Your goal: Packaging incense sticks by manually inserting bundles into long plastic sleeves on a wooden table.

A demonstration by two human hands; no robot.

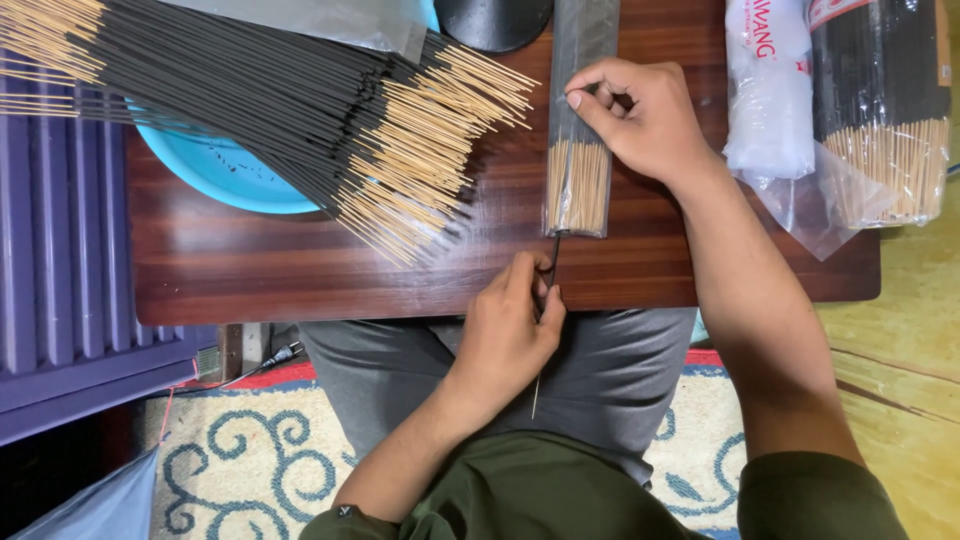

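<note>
Head view, looking straight down on a dark wooden tabletop (300,260). Taking the clear sleeve of incense sticks (578,150) at mid-table as landmark: up and to its left, a big fanned heap of loose sticks (330,110), black coated lengths and bare bamboo ends, lying across a blue basin (220,175). Well to its right, two wrapped bundles (880,110) propped at the table edge. Right on the sleeve, right hand (645,120) pressing down, fingers curled, thumb and forefinger pinching the plastic flat. Just below the sleeve's open mouth, left hand (515,325), fingers closed in a pinch around a single stick (549,270), black tip touching the mouth, bare end trailing back over the lap. Reads as filling the sleeve, one stick at the point of entry, plenty of loose stock left. Next move by that judgement: a straight push along the sleeve's axis, mouth held open and steady, no bending of the thin stick, no snagging on the bamboo ends already packed inside.
</note>
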